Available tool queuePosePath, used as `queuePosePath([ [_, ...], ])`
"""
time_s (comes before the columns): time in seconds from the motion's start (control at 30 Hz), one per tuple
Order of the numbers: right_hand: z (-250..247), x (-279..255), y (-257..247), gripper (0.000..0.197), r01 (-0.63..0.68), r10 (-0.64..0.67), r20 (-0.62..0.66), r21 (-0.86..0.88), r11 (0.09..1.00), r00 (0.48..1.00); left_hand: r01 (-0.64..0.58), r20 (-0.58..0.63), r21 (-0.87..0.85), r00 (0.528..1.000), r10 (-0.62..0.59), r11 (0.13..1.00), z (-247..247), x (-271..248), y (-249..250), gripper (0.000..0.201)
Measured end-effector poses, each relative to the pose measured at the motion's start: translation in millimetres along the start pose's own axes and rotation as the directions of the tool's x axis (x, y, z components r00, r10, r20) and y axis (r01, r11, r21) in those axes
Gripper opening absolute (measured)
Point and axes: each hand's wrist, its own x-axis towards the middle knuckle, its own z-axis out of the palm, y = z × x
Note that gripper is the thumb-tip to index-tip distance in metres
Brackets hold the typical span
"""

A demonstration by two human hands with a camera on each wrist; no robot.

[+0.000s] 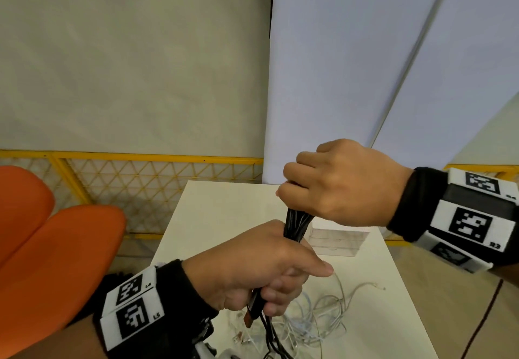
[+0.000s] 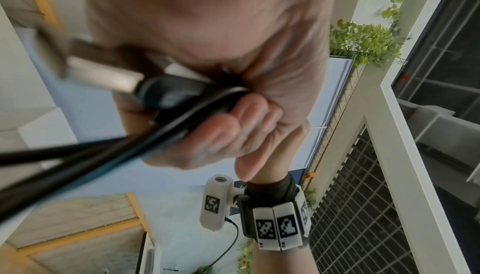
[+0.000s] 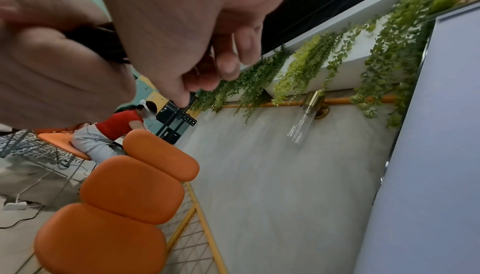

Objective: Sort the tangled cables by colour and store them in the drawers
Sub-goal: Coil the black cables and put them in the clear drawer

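Observation:
A bundle of black cables runs upright between my two hands above the white table. My right hand grips the top of the bundle in a fist. Lower down, my left hand grips the same bundle, with the forefinger stretched out to the right. A USB plug and loose black ends hang below the left fist. In the left wrist view the black cables cross the fingers. Black strands show inside the right fist. White cables lie tangled on the table underneath.
A clear plastic drawer box stands on the table beyond my hands. Orange padded seats are at the left, with a yellow mesh fence behind the table. A dark cord hangs off the right side. Another person sits far off.

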Motion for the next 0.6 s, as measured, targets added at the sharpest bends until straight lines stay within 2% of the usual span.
queuePosePath([
  [0.1,-2.0,2.4,-3.2,0.018,-0.054,0.054,0.045,-0.002,0.999,0.998,-0.006,0.004,0.022,1.0,0.006,1.0,-1.7,-1.4,-2.2,0.053],
  [0.23,-7.8,5.4,-6.1,0.019,-0.042,0.046,0.182,-0.021,0.999,0.982,0.004,-0.045,0.119,0.999,0.001,0.993,-4.6,-0.6,-4.6,0.052],
  [0.37,-12.9,6.4,-5.1,0.022,-0.058,0.066,0.263,-0.038,0.998,0.962,0.021,-0.069,0.166,0.998,-0.01,0.986,-9.8,-0.6,-8.5,0.048],
  [0.47,-15.9,8.7,-5.7,0.022,-0.057,0.073,0.275,-0.065,0.996,0.959,0.019,-0.139,0.188,0.99,0.008,0.982,-8.0,0.9,-11.3,0.05],
  [0.6,-22.1,13.3,-1.9,0.027,-0.086,0.102,0.239,-0.077,0.993,0.966,-0.054,-0.189,0.139,0.979,0.08,0.989,-4.2,2.7,-9.8,0.048],
])
